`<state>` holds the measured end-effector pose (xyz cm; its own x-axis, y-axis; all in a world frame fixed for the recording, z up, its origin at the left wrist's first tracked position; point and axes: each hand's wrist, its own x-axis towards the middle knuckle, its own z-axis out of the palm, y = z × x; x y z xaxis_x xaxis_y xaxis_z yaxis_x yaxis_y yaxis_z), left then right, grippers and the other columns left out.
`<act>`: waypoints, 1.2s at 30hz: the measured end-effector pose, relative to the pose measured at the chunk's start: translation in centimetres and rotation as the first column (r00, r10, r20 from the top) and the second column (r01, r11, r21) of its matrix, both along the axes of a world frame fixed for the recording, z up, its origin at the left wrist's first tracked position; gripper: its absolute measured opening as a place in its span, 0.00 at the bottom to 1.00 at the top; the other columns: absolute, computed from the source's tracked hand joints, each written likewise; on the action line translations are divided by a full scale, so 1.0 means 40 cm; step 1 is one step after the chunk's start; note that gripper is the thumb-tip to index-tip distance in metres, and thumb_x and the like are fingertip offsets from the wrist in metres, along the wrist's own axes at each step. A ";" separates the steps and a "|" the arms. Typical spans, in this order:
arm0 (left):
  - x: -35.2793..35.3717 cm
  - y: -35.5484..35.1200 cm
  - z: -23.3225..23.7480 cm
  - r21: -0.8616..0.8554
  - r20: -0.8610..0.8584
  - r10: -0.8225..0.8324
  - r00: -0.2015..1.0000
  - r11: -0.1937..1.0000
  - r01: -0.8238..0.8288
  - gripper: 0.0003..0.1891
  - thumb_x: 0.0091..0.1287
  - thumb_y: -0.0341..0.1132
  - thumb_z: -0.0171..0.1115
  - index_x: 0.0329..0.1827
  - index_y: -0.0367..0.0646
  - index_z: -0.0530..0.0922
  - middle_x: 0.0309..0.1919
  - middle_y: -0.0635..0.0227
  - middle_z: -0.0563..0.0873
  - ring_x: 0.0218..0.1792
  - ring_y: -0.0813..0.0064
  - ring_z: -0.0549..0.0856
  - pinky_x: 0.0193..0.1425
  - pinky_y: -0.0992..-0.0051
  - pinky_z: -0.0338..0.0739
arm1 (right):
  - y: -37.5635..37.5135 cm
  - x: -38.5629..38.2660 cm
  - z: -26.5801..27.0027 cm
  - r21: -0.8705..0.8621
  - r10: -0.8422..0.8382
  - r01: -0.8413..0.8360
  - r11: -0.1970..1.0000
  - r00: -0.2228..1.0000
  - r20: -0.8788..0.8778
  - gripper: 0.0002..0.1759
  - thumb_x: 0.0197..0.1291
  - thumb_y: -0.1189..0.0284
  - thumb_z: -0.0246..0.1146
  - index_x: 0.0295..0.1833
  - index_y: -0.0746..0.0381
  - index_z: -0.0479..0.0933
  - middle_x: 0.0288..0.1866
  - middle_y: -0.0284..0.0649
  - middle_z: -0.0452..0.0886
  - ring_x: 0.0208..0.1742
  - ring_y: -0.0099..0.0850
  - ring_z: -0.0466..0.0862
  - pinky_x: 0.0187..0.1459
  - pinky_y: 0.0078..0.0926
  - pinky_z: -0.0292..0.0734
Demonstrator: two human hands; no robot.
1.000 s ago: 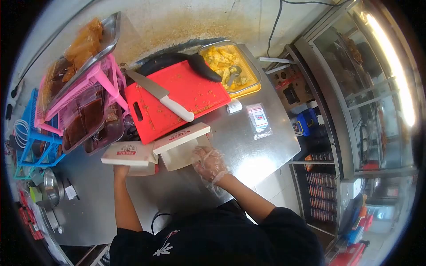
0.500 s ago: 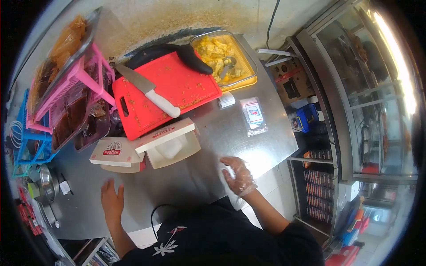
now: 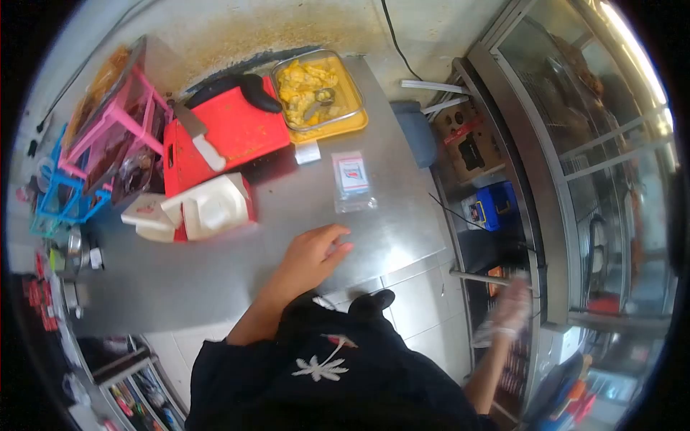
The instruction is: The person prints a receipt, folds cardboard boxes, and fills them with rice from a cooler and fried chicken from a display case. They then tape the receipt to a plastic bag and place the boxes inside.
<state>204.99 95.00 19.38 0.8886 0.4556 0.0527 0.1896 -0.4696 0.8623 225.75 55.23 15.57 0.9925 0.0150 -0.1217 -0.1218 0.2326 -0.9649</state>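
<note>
My left hand (image 3: 313, 253) is bare and hovers over the front part of the steel table (image 3: 280, 205), fingers loosely extended, thumb apart, holding nothing. Off to the right, past the table's edge, my right hand (image 3: 509, 309) wears a clear plastic glove and is smeared by motion in front of a shelf; its fingers cannot be made out. Left of my left hand stand an open white paper box (image 3: 215, 208) and a second paper box (image 3: 147, 215) beside it. A small clear packet with a printed label (image 3: 352, 176) lies beyond my left hand.
A knife (image 3: 205, 147) rests on a red cutting board (image 3: 237, 133). Behind it, a wire-rimmed tray (image 3: 358, 79) holds yellow food pieces and a scoop. Pink and blue racks (image 3: 118, 129) stand at left. A glass cabinet (image 3: 611, 165) and a blue box (image 3: 499, 205) are at right.
My right hand has swung right, off the table edge toward the shelf. My left hand has moved right across the table front. The view has turned right; the boxes and board stay put.
</note>
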 end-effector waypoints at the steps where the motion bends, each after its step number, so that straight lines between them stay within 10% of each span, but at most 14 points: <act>1: 0.044 -0.061 -0.011 -0.011 -0.007 -0.040 0.999 0.999 0.040 0.14 0.62 0.41 0.57 0.44 0.40 0.75 0.30 0.57 0.82 0.30 0.60 0.81 0.35 0.65 0.74 | -0.103 0.080 0.035 -0.144 -0.237 0.244 0.959 0.969 0.064 0.23 0.65 0.63 0.48 0.61 0.65 0.66 0.60 0.43 0.71 0.63 0.31 0.68 0.62 0.28 0.62; 3: 0.132 -0.175 -0.030 -0.003 -0.026 -0.075 0.997 0.997 0.074 0.14 0.62 0.41 0.57 0.44 0.40 0.75 0.30 0.58 0.82 0.31 0.59 0.81 0.35 0.64 0.74 | -0.344 0.217 0.133 -0.130 -0.387 0.417 0.899 0.899 0.205 0.24 0.65 0.60 0.51 0.63 0.60 0.66 0.61 0.42 0.71 0.63 0.33 0.68 0.65 0.29 0.60; 4: 0.175 -0.233 -0.041 0.008 -0.023 -0.154 0.988 0.988 0.154 0.14 0.62 0.40 0.58 0.45 0.40 0.75 0.31 0.58 0.82 0.31 0.61 0.82 0.36 0.66 0.75 | -0.426 0.247 0.193 -0.588 -0.151 0.486 0.647 0.837 0.526 0.24 0.64 0.59 0.53 0.62 0.58 0.66 0.60 0.41 0.72 0.62 0.33 0.70 0.64 0.30 0.62; 5: 0.220 -0.285 -0.042 0.018 -0.016 -0.232 0.973 0.972 0.232 0.14 0.62 0.40 0.58 0.45 0.41 0.76 0.32 0.59 0.82 0.31 0.63 0.82 0.37 0.68 0.76 | -0.506 0.276 0.254 -0.670 0.089 0.733 0.119 0.664 0.743 0.23 0.63 0.59 0.55 0.61 0.55 0.67 0.59 0.40 0.73 0.60 0.33 0.72 0.63 0.30 0.64; 8: 0.354 -0.418 -0.024 0.068 -0.003 -0.304 0.953 0.951 0.303 0.14 0.62 0.42 0.57 0.44 0.42 0.76 0.32 0.61 0.82 0.32 0.62 0.82 0.37 0.67 0.76 | -0.743 0.434 0.427 -0.504 0.087 0.861 -0.059 0.508 0.857 0.30 0.63 0.50 0.49 0.65 0.56 0.62 0.61 0.42 0.70 0.63 0.39 0.69 0.60 0.36 0.69; 11: 0.472 -0.525 0.001 0.120 0.090 -0.350 0.933 0.933 0.338 0.14 0.62 0.42 0.57 0.43 0.42 0.76 0.31 0.61 0.82 0.33 0.61 0.82 0.37 0.66 0.75 | -0.592 0.498 0.574 -0.634 -0.221 0.768 -0.088 0.606 0.764 0.36 0.61 0.43 0.44 0.69 0.54 0.56 0.68 0.44 0.61 0.67 0.40 0.64 0.64 0.38 0.64; 15: 0.614 -0.641 0.013 0.149 0.126 -0.472 0.872 0.878 0.454 0.13 0.62 0.41 0.56 0.43 0.42 0.75 0.30 0.61 0.81 0.33 0.61 0.81 0.38 0.66 0.74 | -0.604 0.622 0.578 -0.146 0.049 0.253 -0.956 0.633 0.772 0.42 0.59 0.39 0.42 0.70 0.56 0.53 0.71 0.46 0.55 0.70 0.43 0.56 0.68 0.45 0.53; 16: 0.645 -0.663 0.016 0.159 0.161 -0.509 0.846 0.859 0.487 0.12 0.61 0.40 0.57 0.42 0.42 0.75 0.29 0.61 0.81 0.33 0.61 0.81 0.37 0.65 0.74 | -0.628 0.643 0.565 -0.149 0.042 0.246 -0.958 0.631 0.774 0.42 0.59 0.39 0.42 0.70 0.56 0.53 0.71 0.46 0.55 0.70 0.43 0.56 0.68 0.45 0.53; 18: 0.704 -0.702 0.010 0.152 0.201 -0.555 0.807 0.832 0.534 0.11 0.61 0.39 0.57 0.40 0.42 0.75 0.28 0.62 0.80 0.33 0.62 0.81 0.37 0.65 0.73 | -0.682 0.678 0.535 -0.073 0.201 0.801 -0.594 0.235 0.951 0.40 0.60 0.40 0.41 0.68 0.57 0.55 0.69 0.44 0.58 0.68 0.43 0.61 0.66 0.47 0.55; 21: 0.798 -0.741 0.013 0.145 0.212 -0.573 0.791 0.819 0.555 0.11 0.61 0.39 0.57 0.39 0.42 0.75 0.27 0.63 0.80 0.33 0.62 0.81 0.38 0.65 0.73 | -0.757 0.707 0.537 0.181 0.469 0.886 -0.427 0.046 0.882 0.36 0.60 0.42 0.46 0.66 0.55 0.57 0.63 0.41 0.66 0.65 0.41 0.65 0.64 0.45 0.59; 26: 1.026 -0.829 0.042 0.342 0.435 -0.627 0.646 0.779 0.526 0.12 0.60 0.41 0.58 0.40 0.42 0.75 0.34 0.62 0.79 0.41 0.62 0.78 0.42 0.63 0.72 | -0.786 0.696 0.538 -0.151 0.019 0.816 -0.559 0.194 0.981 0.32 0.59 0.49 0.54 0.61 0.58 0.60 0.53 0.43 0.70 0.52 0.43 0.75 0.52 0.40 0.71; 31: 1.232 -1.010 0.191 0.486 0.649 -0.695 0.309 0.691 0.534 0.21 0.54 0.43 0.61 0.48 0.42 0.74 0.50 0.61 0.76 0.53 0.61 0.74 0.56 0.60 0.69 | -0.706 0.700 0.569 0.141 0.327 0.790 -0.597 0.078 0.942 0.28 0.60 0.57 0.56 0.60 0.62 0.62 0.56 0.46 0.69 0.50 0.43 0.74 0.50 0.38 0.72; 33: 1.290 -1.100 0.256 0.658 0.699 -0.710 0.085 0.686 0.312 0.28 0.50 0.43 0.63 0.56 0.43 0.70 0.60 0.59 0.69 0.61 0.60 0.68 0.64 0.58 0.62 | -0.701 0.726 0.541 0.071 0.283 0.876 -0.477 0.077 0.956 0.28 0.61 0.59 0.54 0.62 0.63 0.60 0.58 0.46 0.68 0.55 0.43 0.71 0.55 0.39 0.67; 36: 1.387 -1.224 0.205 0.818 0.525 -0.847 0.088 0.530 0.224 0.35 0.52 0.45 0.60 0.65 0.51 0.62 0.70 0.64 0.57 0.70 0.58 0.54 0.69 0.58 0.51 | -0.681 0.735 0.512 0.003 0.156 0.967 -0.257 0.038 0.987 0.27 0.64 0.63 0.51 0.64 0.65 0.57 0.61 0.47 0.66 0.62 0.44 0.66 0.63 0.42 0.58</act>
